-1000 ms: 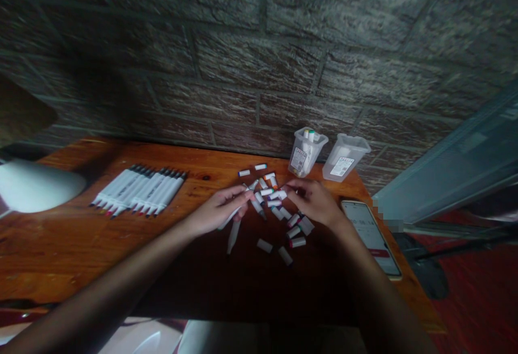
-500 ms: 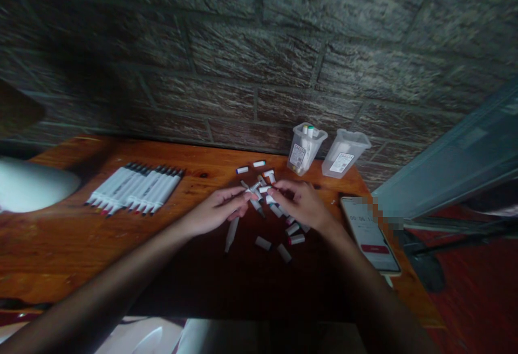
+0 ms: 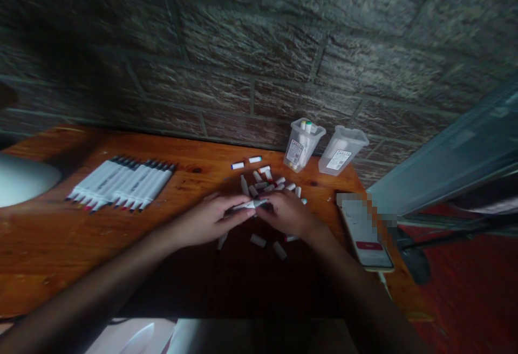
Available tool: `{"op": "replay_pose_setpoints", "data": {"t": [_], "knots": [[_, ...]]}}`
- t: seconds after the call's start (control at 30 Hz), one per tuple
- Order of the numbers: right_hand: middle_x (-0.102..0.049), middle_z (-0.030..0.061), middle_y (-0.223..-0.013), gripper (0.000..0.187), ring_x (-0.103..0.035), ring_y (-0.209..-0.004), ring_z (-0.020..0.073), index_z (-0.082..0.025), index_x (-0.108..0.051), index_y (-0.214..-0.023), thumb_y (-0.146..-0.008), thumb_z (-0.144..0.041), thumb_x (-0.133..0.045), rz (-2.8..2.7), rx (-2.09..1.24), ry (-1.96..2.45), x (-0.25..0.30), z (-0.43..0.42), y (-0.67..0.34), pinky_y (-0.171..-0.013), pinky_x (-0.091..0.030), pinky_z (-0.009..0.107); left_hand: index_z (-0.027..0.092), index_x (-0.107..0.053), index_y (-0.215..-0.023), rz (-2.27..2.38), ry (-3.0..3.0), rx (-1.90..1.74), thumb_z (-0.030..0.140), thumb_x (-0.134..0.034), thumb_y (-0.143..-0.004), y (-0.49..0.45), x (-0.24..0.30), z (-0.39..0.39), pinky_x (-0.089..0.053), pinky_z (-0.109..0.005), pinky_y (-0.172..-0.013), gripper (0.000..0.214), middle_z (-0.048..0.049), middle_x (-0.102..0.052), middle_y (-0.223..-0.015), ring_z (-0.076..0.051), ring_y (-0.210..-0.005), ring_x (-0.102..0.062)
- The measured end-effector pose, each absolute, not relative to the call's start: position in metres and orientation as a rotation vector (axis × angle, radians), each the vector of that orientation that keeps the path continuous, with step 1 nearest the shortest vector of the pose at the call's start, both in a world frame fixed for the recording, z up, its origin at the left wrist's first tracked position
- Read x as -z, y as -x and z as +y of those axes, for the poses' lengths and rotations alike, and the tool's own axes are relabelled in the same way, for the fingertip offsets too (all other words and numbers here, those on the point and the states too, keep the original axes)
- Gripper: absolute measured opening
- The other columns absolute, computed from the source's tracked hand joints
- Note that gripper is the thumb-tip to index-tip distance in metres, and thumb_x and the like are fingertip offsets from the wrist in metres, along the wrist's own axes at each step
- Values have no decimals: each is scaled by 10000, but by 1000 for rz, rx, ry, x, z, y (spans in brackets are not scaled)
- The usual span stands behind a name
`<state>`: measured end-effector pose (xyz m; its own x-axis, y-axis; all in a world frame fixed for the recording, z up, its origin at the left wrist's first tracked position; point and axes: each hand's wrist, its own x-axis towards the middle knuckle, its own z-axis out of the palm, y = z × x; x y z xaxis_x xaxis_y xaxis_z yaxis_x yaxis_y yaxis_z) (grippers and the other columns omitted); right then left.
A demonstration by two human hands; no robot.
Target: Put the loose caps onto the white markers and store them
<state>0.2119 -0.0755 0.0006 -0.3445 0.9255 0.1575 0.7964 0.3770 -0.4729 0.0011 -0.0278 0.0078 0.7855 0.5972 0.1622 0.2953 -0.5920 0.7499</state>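
- Left hand [image 3: 202, 216]: I pinch a white marker [image 3: 248, 204], left of the phone [image 3: 364, 231].
- Right hand [image 3: 288, 213]: fingers curl at its tip; whether they grip anything, I cannot tell.
- Loose caps [image 3: 258, 241] lie left of the phone.

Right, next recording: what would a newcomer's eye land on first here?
Probably the left hand holding a white marker mid-desk, the right hand at its tip, with short caps scattered around. Next, the tidy row of pale markers on the desk at left. Beyond the hands, near the block-patterned wall, are two translucent containers.
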Motion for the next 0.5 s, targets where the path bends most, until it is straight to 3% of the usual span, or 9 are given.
{"op": "replay_pose_setpoints", "data": {"t": [0.17, 0.5], "knots": [[-743, 47, -842, 99, -671, -785, 181, -191, -704, -889, -873, -238, -617, -2295, -449, 1527, -1, -75, -212, -659, -393, 258, 303, -670, -1220, 543, -2409, -379, 386, -539, -958, 6, -12, -34, -482, -259, -861, 304, -4, -737, -1121, -195, -962, -683], [-726, 29, -783, 210, -624, -689, 140, -188, -706, -871, -940, -287, -534, -2157, -490, 1444, 5, -71, -214, -644, -394, 241, 250, -708, -1095, 623, -2434, -550, 384, -575, -943, 18, -6, -33, -508, -280, -788, 242, -29, -752, -1004, -191, -863, -698]]}}
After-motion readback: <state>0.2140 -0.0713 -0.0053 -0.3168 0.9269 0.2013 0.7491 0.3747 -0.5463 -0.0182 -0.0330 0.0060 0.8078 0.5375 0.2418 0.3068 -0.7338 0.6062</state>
